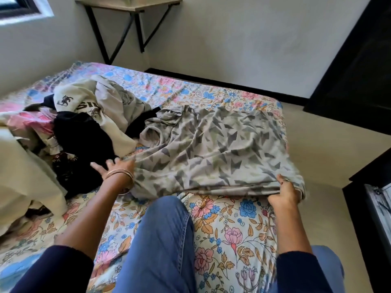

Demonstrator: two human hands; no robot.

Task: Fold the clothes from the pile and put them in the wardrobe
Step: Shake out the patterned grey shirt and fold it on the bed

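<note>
A grey garment with a dark leaf-like print (pixel 215 149) lies spread on the flowered bed sheet (pixel 228 225). My right hand (pixel 284 192) grips its near right corner, fingers curled under the hem. My left hand (pixel 114 167), bangles at the wrist, lies with straight spread fingers on the garment's left edge, beside the pile. The pile of clothes (pixel 84 123) sits to the left: a cream printed top, black items and a pink piece. My knee in blue jeans (pixel 160 240) rests on the bed in front.
A cream cloth (pixel 23 174) hangs over the pile's left side. A wall shelf on black brackets (pixel 129 9) is fixed above the bed's far end. A dark open door or cabinet (pixel 355 72) stands at the right, with bare floor (pixel 321 144) between it and the bed.
</note>
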